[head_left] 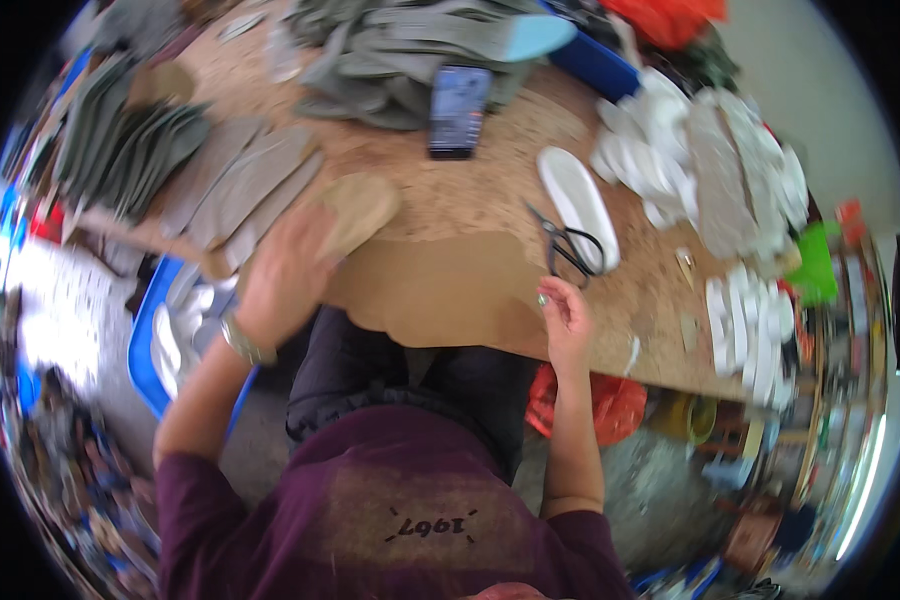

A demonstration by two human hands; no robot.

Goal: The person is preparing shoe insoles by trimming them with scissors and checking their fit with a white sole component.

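My left hand [295, 265], blurred by motion, is over the near end of a tan insole-shaped piece [368, 208]. Whether its fingers grip the piece or lie flat on it is unclear. A brown sheet with a wavy near edge [440, 295] lies at the front of the table, partly over my lap. At its right end is my right hand [568, 325], palm turned up and fingers curled in. A tiny pale spot shows at the fingertips, too small to name. Just beyond that hand lie black-handled scissors [570, 250], against a white insole [580, 205].
Grey insoles [130, 140] stand stacked at the left, beside flat taupe pieces [240, 185]. More grey pieces [390, 60] and a phone [459, 112] lie at the back. White pieces [660, 140] crowd the right. A blue bin [150, 340] stands below the table's left edge.
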